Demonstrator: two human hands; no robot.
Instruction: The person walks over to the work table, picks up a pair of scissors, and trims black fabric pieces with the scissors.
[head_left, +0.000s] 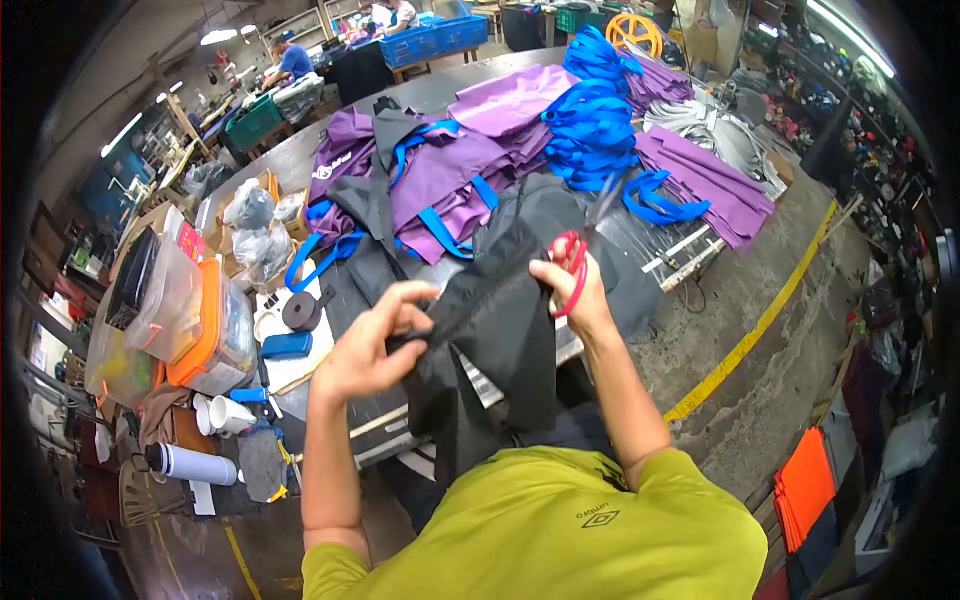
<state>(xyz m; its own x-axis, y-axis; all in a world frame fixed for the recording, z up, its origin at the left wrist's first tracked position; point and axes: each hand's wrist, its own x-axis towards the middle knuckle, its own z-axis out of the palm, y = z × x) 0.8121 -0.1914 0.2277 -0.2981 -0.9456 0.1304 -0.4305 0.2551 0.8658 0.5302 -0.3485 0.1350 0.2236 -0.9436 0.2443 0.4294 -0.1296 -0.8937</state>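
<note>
Materials: black cloth (pixel 530 375), matte and thin-looking, hangs in front of me in limp flaps, with a pale gap between them; its upper part is a gathered, ridged band running from near left to far right. Scissors (pixel 575 280) with rounded, glossy red handles; blades blurred. Beyond, on the dark, smooth table (pixel 290 160): purple fabric (pixel 450 165) in creased, overlapping layers, and looped bundles of flat blue strap (pixel 590 130). At left, a coiled black roll of tape (pixel 302 312)

Pose: both my forearms reach away from me over the near edge. Left hand (pixel 370 345) is bent inward at the cloth's left end; right hand (pixel 580 295) is slightly farther off, at its right end

Fingers: left ones curled, thumb opposite, pinching the cloth's edge; exact contact partly hidden. Right thumb presses on the cloth's far right corner, while the other fingers are wrapped about the scissors' handles, blades pointing far right. Cloth is held between my two hands, just in front of my body
</note>
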